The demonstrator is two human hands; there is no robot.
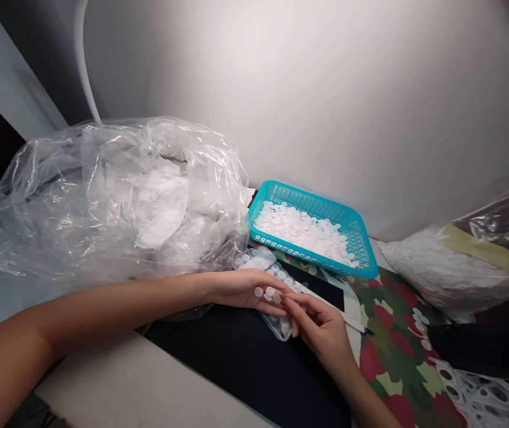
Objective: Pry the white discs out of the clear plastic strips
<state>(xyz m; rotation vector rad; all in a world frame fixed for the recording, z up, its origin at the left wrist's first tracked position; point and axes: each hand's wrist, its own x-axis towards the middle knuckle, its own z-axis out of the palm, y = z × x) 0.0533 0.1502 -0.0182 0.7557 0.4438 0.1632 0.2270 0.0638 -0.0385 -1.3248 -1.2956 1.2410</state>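
Observation:
Several small white discs [269, 292] lie in the upturned palm of my left hand [248, 289], whose fingers curl loosely around them. My right hand [321, 327] meets the left fingertips, its thumb and fingers pinched together; whatever is between them is too small to make out. Beneath both hands lies a clear tray [283, 330] with rounded pockets, some showing white discs, partly hidden by my left hand. Behind it stands a turquoise basket [364, 241] holding many white discs.
A large clear plastic bag [116, 196] with white pieces fills the left. On the right are a full bag [451, 267], loose discs [420, 318] on camouflage cloth [392, 351], and white perforated scraps [486, 386]. Black mat [245, 362] in front.

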